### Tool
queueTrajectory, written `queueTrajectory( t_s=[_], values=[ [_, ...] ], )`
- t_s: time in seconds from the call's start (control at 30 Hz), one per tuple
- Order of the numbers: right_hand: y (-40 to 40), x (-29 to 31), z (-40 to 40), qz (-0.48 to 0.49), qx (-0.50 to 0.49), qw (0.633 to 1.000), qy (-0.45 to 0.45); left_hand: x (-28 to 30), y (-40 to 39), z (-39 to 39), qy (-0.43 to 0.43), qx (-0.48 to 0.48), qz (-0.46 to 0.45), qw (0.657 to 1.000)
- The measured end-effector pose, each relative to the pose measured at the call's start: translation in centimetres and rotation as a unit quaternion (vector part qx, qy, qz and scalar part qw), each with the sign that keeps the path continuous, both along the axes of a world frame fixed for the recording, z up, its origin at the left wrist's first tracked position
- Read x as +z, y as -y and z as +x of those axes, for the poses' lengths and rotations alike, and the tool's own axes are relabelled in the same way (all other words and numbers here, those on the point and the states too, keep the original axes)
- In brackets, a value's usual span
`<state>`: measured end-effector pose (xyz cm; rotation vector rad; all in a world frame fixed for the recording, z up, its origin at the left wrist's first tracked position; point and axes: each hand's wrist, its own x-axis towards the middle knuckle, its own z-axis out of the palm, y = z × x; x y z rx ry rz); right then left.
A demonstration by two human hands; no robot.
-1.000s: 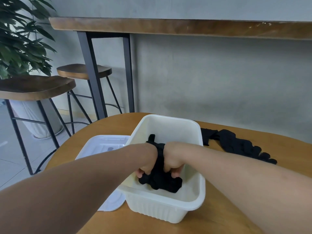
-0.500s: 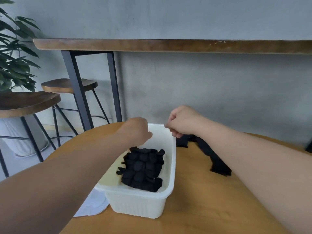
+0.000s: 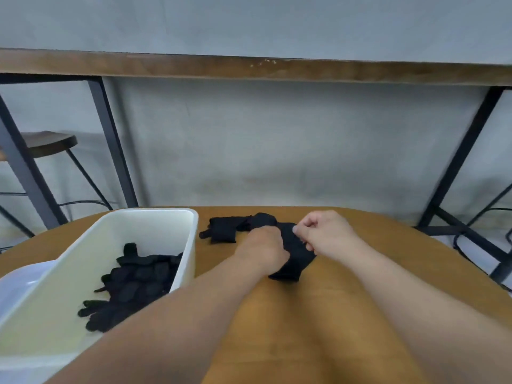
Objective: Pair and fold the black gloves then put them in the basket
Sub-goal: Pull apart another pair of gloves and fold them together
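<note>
A white plastic basket (image 3: 191,245) stands at the left of the round wooden table, with folded black gloves (image 3: 135,286) lying inside it. To its right, loose black gloves (image 3: 293,253) lie on the table. My left hand (image 3: 263,248) presses down on their left side, fingers closed over the fabric. My right hand (image 3: 324,234) pinches the same glove's right edge. Another black glove (image 3: 224,230) stretches from there toward the basket, untouched.
A white lid (image 3: 19,281) lies left of the basket. The wooden table (image 3: 304,314) curves away at the far edge. Behind stand a high wooden counter (image 3: 249,67) on black metal legs and a stool (image 3: 50,142) at far left.
Both hands have left the basket, where the folded gloves now lie alone, and moved right onto the loose gloves on the table. The view has swung to the right.
</note>
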<state>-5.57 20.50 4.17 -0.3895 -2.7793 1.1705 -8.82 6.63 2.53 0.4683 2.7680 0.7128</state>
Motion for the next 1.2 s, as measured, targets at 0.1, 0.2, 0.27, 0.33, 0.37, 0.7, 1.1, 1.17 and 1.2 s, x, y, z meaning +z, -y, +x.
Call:
queueTrajectory(
  t_s=[0.1, 0.2, 0.27, 0.33, 0.37, 0.7, 1.1, 1.17, 1.2],
  values=[
    [-1.3, -4.5, 0.0, 0.043, 0.055, 0.996, 0.056, -4.9, -0.6, -0.7, 0.028, 0.005, -0.016, 0.999],
    [-1.3, -8.1, -0.4, 0.103, 0.093, 0.986, 0.094, -7.8, -0.1, -1.5, 0.044, 0.019, 0.011, 0.999],
    [-1.4, -9.6, -0.9, 0.156, 0.1, 0.978, 0.091, -8.6, -0.4, -2.0, 0.05, 0.023, 0.032, 0.998],
    [-1.4, -10.4, -1.3, 0.201, 0.108, 0.97, 0.088, -9.2, -0.7, -2.4, 0.048, 0.023, 0.034, 0.998],
    [-1.6, -10.7, -1.5, 0.214, 0.11, 0.967, 0.087, -9.2, -0.8, -2.4, 0.046, 0.025, 0.033, 0.998],
    [-4.1, -1.8, -1.2, -0.031, 0.044, 0.998, 0.031, -1.7, -1.3, -1.8, -0.027, 0.021, 0.161, 0.986],
    [-2.9, 4.9, 3.3, -0.109, 0.077, 0.989, -0.059, 5.5, 1.1, 2.3, -0.04, 0.032, 0.269, 0.962],
    [-2.1, 5.1, 4.0, -0.12, 0.077, 0.986, -0.091, 5.9, 2.0, 2.9, -0.083, 0.036, 0.29, 0.953],
    [-1.7, 4.9, 4.5, -0.123, 0.08, 0.984, -0.101, 5.8, 2.6, 3.5, -0.102, 0.032, 0.29, 0.951]
  ],
)
